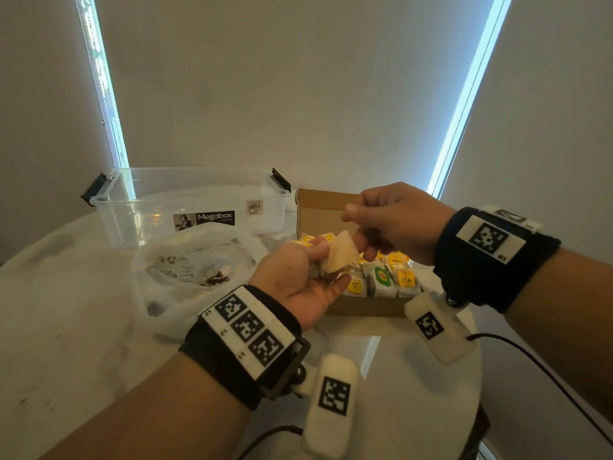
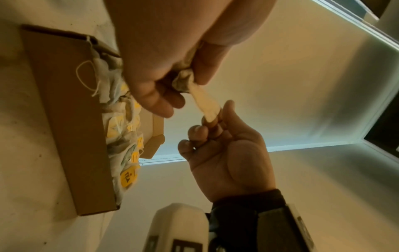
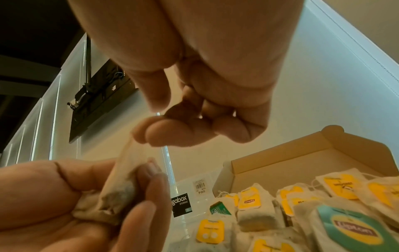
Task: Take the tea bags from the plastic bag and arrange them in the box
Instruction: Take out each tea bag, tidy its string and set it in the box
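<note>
Over the cardboard box's left end, my left hand (image 1: 326, 262) grips a small clump of white tea bags (image 2: 183, 80) in its curled fingers. One tea bag (image 1: 341, 255) sticks up out of that clump. My right hand (image 1: 356, 232) pinches this bag's upper end (image 2: 210, 114) between its fingertips, just above the left hand. The brown cardboard box (image 1: 318, 210) lies open on the table, with several tea bags with yellow and green tags (image 1: 391, 277) packed in rows. The crumpled white plastic bag (image 1: 185, 270) lies left of the box, its contents mostly hidden.
A clear Megabox storage container (image 1: 189, 207) with black latches stands behind the plastic bag, touching the box's left side. The round white table (image 1: 66, 310) ends close to the right of the box. A black cable (image 1: 547, 370) runs off the right wrist.
</note>
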